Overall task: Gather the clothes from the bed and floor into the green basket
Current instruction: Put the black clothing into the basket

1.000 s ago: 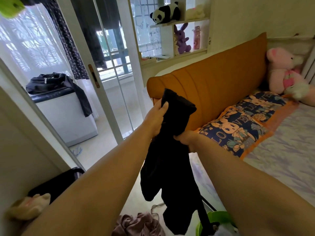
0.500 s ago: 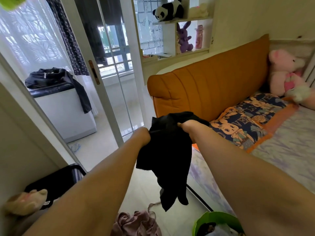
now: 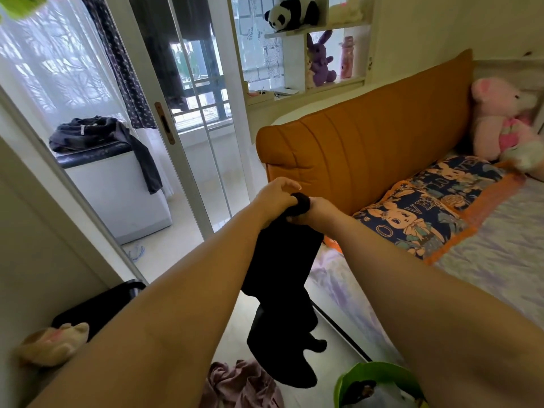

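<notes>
— Bedroom is what we see: a bed (image 3: 506, 260) with a pale lilac sheet along the right, an orange padded headboard (image 3: 368, 148) behind it, and a navy cartoon-print pillow (image 3: 426, 207) against that. A pink teddy bear (image 3: 500, 119) sits in the far corner.

— And we see a light tiled floor (image 3: 182, 251) running to a white-framed sliding glass door (image 3: 188, 119). Beyond it a dark garment is draped over a white appliance (image 3: 117, 195). Wall shelves hold a panda toy (image 3: 291, 11) and a purple rabbit toy (image 3: 321, 58).

— Where is the garment we are gathering?

— Our left hand (image 3: 276, 198) and right hand (image 3: 316, 212) meet in mid-air, both curled round the bunched top of a black garment (image 3: 282, 290). Its long axis runs almost straight down; the free end points at the floor, above a pink-mauve garment (image 3: 241, 387) heaped there.

— And the green basket (image 3: 353, 381)?

— Low right, beside the bed, just right of the hanging hem, with something dark and something pale inside.
</notes>
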Tool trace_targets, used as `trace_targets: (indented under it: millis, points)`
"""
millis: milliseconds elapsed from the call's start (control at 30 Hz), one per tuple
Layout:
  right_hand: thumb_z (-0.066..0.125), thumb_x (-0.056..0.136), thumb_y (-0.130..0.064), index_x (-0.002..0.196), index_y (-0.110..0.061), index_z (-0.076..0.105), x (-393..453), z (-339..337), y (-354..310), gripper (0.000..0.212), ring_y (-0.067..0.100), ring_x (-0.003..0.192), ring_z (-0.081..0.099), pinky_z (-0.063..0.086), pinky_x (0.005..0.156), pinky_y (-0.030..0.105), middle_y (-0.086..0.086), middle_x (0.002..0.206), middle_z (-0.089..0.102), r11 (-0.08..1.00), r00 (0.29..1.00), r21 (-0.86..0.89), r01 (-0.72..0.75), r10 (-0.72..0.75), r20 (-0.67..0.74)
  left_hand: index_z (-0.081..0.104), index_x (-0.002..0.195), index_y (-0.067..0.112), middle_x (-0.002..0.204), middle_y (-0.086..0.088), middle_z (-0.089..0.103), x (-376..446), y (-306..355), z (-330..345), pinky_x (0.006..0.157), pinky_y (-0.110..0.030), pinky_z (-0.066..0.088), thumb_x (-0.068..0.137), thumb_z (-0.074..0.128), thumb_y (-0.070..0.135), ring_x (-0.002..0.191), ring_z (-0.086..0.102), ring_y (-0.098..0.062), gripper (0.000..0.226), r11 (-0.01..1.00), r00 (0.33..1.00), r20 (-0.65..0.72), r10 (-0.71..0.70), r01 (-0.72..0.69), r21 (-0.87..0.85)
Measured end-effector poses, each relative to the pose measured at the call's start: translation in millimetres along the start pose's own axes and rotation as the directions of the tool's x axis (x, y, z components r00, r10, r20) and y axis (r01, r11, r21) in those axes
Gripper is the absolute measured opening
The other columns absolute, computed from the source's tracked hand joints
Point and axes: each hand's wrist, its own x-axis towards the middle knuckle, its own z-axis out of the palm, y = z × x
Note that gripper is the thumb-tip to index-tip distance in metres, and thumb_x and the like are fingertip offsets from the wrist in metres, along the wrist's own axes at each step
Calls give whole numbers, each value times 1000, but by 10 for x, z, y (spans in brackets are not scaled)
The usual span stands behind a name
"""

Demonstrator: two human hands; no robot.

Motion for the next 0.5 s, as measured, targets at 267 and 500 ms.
trace_targets:
  millis: [267, 500]
  points:
    - [65, 88, -39, 128, -11, 55, -39, -199, 63, 50, 33, 111, 61, 48, 100, 47, 13, 123, 64, 774, 975, 594, -219, 197, 103, 25, 148, 24, 142, 8, 42, -215, -658, -5, 107, -31, 38, 93, 58, 37, 135, 39, -17, 65, 990, 890, 446, -97, 134, -52]
    - [68, 86, -37, 118, -15, 60, -72, -378, 42, 40, 31, 111, 63, 47, 103, 49, 11, 119, 66, 866, 969, 472, -167, 57, 239, 56, 128, 1, 128, -17, 61, -126, -584, 214, 87, -25, 51, 96, 56, 14, 113, 61, -28, 34, 987, 998, 41, -55, 61, -146]
